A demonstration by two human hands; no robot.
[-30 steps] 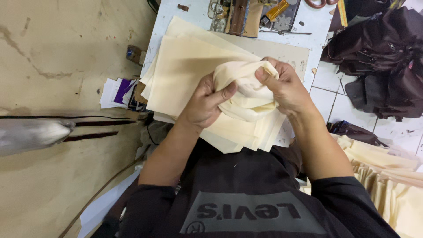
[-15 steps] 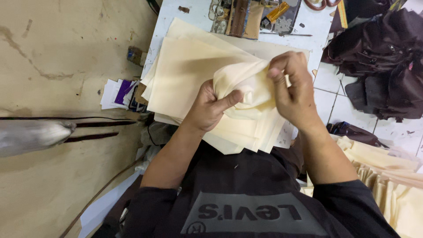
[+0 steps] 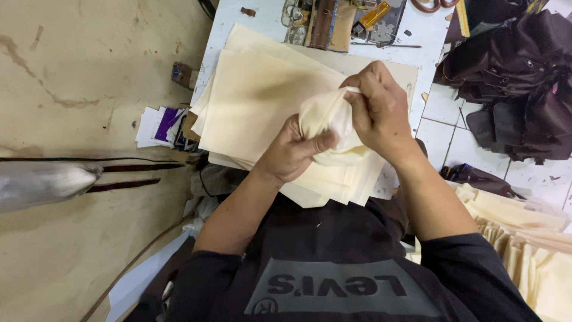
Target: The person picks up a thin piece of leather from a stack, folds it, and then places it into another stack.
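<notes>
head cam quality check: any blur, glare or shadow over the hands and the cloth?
Head view: left hand and right hand sharp, no motion blur; bunched cream cloth evenly lit; soft hand shadow across the stack of cream sheets; grey object at the left edge blurred; dark fabric pile underexposed, folds hard to read.

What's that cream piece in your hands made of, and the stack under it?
Cream piece: looks like thin, soft woven cloth with a matte finish; it bunches and folds between the left hand and right hand. Stack of cream sheets: likely the same fabric, lying flat with crisp cut edges, possibly stiffer.
</notes>
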